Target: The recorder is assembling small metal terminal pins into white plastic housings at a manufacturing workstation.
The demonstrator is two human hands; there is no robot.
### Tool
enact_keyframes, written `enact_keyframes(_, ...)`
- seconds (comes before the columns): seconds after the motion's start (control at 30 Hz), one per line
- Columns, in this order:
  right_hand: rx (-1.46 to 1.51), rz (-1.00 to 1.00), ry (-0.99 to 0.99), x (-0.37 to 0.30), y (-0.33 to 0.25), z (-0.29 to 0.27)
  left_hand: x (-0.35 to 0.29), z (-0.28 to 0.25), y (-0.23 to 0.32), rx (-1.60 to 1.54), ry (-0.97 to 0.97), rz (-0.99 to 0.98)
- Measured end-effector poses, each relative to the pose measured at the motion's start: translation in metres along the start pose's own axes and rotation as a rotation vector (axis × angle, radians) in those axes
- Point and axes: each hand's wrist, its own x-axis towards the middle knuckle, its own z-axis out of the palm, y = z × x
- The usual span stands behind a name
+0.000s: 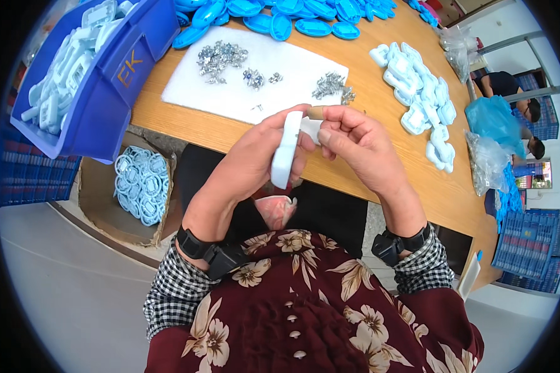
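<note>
at the near edge of the tabletop (410, 183), the left hand (258, 149) has its grip closed around 1 pale blue plastic part (283, 158), held raised and edge-on in front of the wearer's torso. the right hand (358, 146) is just beside it, fingers curled; a tan cover (315, 113) sits on the index fingertip, near the part's upper end. whether the right grip pinches anything cannot be told.

below the tabletop on the left, a cardboard box (96, 193) holds pale blue rings (142, 186). beyond the hands lies a white mat (280, 56), bearing several clusters of small metal pieces (222, 56). to its right, a heap of pale blue housings (410, 81) rests on the wood. to its left, a tilted blue bin (102, 118) contains similar pale parts (74, 71).

past the mat, bright blue oval pieces (280, 26) are piled. far right: clear plastic bags (486, 163), stacked blue crates (522, 245) and at least 1 other person (503, 82).
</note>
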Motion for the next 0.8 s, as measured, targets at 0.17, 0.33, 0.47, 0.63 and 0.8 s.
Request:
enact_keyframes(0.17,0.014,0.039,-0.072,0.009,-0.001,0.009,-0.005,-0.009,-0.006,-0.117,-0.144,-0.045)
enact_keyframes(0.33,0.007,0.114,-0.178,0.015,-0.003,-0.001,-0.005,-0.010,-0.006,-0.251,-0.186,-0.155)
enact_keyframes(0.47,0.078,0.088,-0.090,0.013,-0.007,0.010,-0.007,-0.021,-0.009,-0.411,-0.281,-0.127)
enact_keyframes(0.63,-0.058,0.009,0.026,0.006,0.002,0.000,-0.029,-0.020,0.019,-0.288,-0.196,-0.037)
enact_keyframes(0.8,0.037,0.032,0.053,-0.011,0.006,-0.013,-0.089,0.034,0.129,0.181,0.181,0.227)
